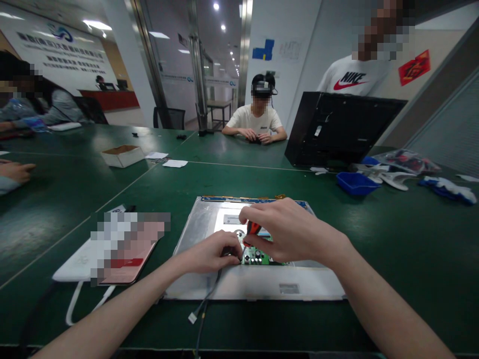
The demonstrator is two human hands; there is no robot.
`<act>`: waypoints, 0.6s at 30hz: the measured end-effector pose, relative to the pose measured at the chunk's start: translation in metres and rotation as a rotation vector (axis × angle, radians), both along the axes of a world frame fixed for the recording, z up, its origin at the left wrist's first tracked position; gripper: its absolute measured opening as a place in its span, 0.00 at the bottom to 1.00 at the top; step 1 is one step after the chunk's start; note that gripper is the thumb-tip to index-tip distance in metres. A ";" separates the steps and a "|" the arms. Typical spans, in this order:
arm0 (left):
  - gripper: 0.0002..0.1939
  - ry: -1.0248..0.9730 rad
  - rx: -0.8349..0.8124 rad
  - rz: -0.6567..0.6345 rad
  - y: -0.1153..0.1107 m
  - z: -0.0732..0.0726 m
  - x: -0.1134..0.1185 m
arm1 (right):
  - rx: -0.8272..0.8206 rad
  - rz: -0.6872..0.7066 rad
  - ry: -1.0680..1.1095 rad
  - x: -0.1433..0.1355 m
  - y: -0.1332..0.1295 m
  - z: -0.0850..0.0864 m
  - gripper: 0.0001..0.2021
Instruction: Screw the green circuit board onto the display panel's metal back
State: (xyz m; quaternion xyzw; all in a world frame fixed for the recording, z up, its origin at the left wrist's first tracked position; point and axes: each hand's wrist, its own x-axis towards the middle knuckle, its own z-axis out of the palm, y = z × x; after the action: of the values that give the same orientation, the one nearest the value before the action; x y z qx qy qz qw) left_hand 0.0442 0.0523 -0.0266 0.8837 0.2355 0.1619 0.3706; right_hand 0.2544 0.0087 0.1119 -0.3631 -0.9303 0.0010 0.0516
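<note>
A silver display panel (247, 286) lies flat on the green table, with a green circuit board (256, 258) on its middle. My right hand (284, 230) grips the red and black handle of a screwdriver (253, 228) above the board. The tool's tip points down toward the board's left part. My left hand (220, 250) is at the board's left edge, fingers curled together beside the tool; what they hold, if anything, is hidden. A dark cable (210, 294) runs from under my left fingers over the panel's front edge to a white connector (192, 317).
Left of the panel lie a phone (138, 254) and a white device (77, 259) with a white cable. Farther back are an open box (122, 156), a blue tray (357, 183), a large black monitor housing (344, 129) and gloves (447, 189). Other people sit or stand around the table.
</note>
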 end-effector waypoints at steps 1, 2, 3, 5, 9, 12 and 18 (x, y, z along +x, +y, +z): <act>0.02 0.001 0.004 -0.004 0.000 0.000 0.000 | -0.004 0.014 0.008 0.000 -0.001 0.000 0.04; 0.02 0.002 0.007 -0.007 0.000 -0.001 0.000 | -0.007 0.027 0.015 0.001 -0.001 0.000 0.03; 0.02 0.004 0.011 -0.007 0.000 -0.001 0.000 | -0.010 0.035 0.021 0.001 -0.002 0.000 0.03; 0.03 0.005 0.017 -0.003 0.000 -0.001 0.000 | -0.005 0.033 0.028 0.000 -0.002 0.000 0.02; 0.03 0.002 0.012 0.016 -0.001 0.003 -0.001 | 0.035 0.000 0.009 -0.002 0.001 -0.001 0.04; 0.02 0.012 0.014 0.019 -0.002 0.004 -0.001 | 0.030 -0.002 -0.009 -0.001 0.001 -0.001 0.05; 0.04 0.008 0.018 0.005 -0.001 0.002 -0.001 | -0.033 0.045 0.033 0.002 -0.003 0.001 0.07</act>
State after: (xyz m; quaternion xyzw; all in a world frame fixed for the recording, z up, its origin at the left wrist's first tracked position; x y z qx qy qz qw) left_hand 0.0437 0.0516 -0.0241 0.8871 0.2378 0.1615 0.3612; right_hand 0.2566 0.0062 0.1131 -0.3427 -0.9372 0.0234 0.0611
